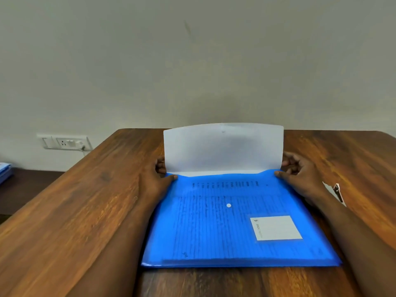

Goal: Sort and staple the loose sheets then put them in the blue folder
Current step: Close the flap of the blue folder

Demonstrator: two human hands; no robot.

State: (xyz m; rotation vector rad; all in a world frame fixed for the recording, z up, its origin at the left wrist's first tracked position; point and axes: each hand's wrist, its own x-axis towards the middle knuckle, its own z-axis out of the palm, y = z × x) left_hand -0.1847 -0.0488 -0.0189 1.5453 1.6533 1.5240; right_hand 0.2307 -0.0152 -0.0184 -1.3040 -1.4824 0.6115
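The blue folder (pixel 235 228) lies flat on the wooden table (pixel 85 211), with printed sheets showing through its translucent front. Its pale flap (pixel 222 148) stands upright at the far edge. My left hand (pixel 158 176) grips the folder's far left corner, thumb on top and fingers behind the flap. At the far right corner my right hand (pixel 300 172) grips the same way. A white snap button (pixel 228 205) and a white label (pixel 276 228) sit on the folder's front.
A small stapler (pixel 337 192) lies on the table just right of my right wrist, partly hidden. A wall socket (pixel 64 142) is at the left, and a blue stack (pixel 5 171) sits on a lower surface at the far left.
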